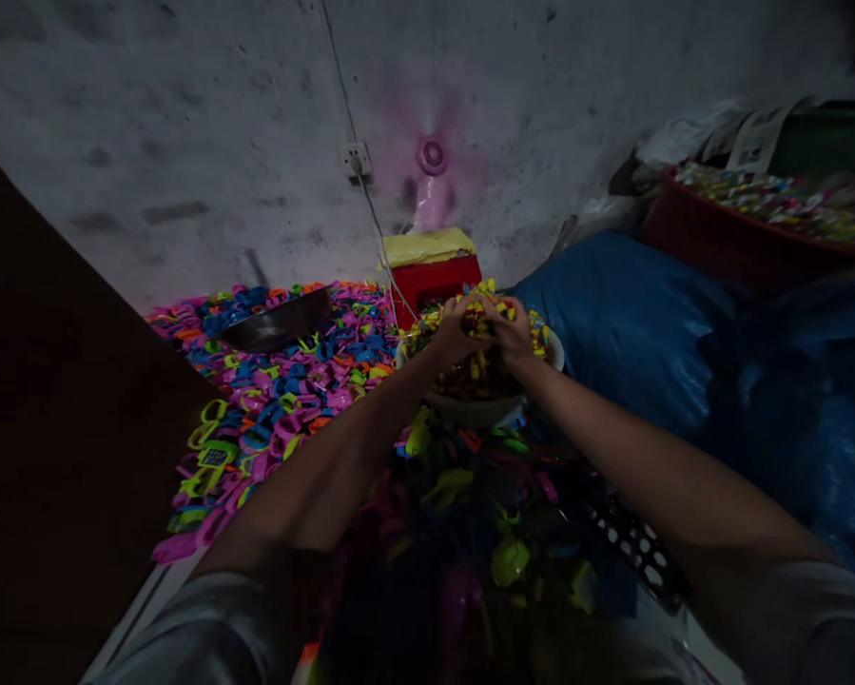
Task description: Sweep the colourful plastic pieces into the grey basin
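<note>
Both my arms reach forward over a white bowl (552, 354) heaped with small yellow and mixed-colour plastic pieces (480, 371). My left hand (454, 333) and my right hand (511, 331) are cupped together above the bowl, closed around a clump of these small pieces (478, 306). Some pieces stick out between the fingers. The bowl sits on a heap of larger coloured plastic parts.
A wide spread of pink, blue, green and orange plastic parts (277, 381) covers the floor at left, with a metal pan (277, 325) on it. A pink fan (432, 185) spins on a red stool (434, 281). Blue sacks (641, 323) and a red tub (727, 238) stand right.
</note>
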A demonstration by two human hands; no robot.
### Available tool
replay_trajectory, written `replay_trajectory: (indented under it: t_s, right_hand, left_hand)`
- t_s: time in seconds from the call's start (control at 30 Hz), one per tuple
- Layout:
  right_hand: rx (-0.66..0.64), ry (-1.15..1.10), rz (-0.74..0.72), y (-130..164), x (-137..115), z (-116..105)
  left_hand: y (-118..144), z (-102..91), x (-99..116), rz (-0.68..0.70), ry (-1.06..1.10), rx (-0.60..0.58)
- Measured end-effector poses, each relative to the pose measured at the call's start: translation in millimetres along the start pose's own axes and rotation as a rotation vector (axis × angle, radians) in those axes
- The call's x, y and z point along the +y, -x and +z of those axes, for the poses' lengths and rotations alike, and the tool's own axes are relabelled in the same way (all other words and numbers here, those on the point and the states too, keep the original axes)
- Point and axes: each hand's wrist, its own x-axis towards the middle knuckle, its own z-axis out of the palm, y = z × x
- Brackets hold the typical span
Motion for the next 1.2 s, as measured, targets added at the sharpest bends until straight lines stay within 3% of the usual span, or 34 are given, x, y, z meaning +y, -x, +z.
replay_trajectory:
  t_s: [0.13, 0.23, 0.3, 0.4, 0.53, 0.67, 0.77, 0.9, 1.07, 1.2]
  right_hand:
    - [0.165, -0.146, -0.069, 2.2, -28.5, -17.2]
    - [0.146, -0.177, -0.114, 19.8, -51.6, -37.8]
    - [0.146, -0.177, -0.143, 44.6, -65.5, -53.3]
    - [0.200, -0.102, -0.070, 104.5, -77.6, -77.8]
    - [0.270, 0.021, 0.214, 212.7, -65.8, -108.0]
    - [0.267, 0.085, 0.466, 308.5, -35.1, -128.5]
    - [0.181, 0.163, 0.550, 350.8, -20.5, -135.4]
    - [0.062, 0.295, 0.602, 370.7, -17.8, -138.6]
    - [-0.095, 0.323, 0.463, 370.0, -15.5, -148.2]
    - [-0.237, 0.300, 0.400, 369.1, -10.3, -160.6]
  left_hand:
    - [-4.8, -4.3, 26.1, 0.078, -0.004, 0.030]
    - [7.9, -7.3, 55.2, 0.190, 0.029, 0.071]
    - [29.9, -7.7, 79.1, 0.232, 0.076, 0.086]
    - [84.8, -1.9, 116.7, 0.186, 0.156, 0.044]
    - [180.0, 17.8, 154.1, -0.067, 0.291, -0.157]
    - [258.6, 36.0, 169.6, -0.278, 0.404, -0.383]
    - [291.5, 41.5, 170.9, -0.306, 0.378, -0.473]
    - [304.0, 35.9, 170.8, -0.260, 0.170, -0.527]
    - [296.6, 22.4, 179.7, -0.263, -0.170, -0.584]
    - [295.7, 14.7, 189.8, -0.290, -0.253, -0.616]
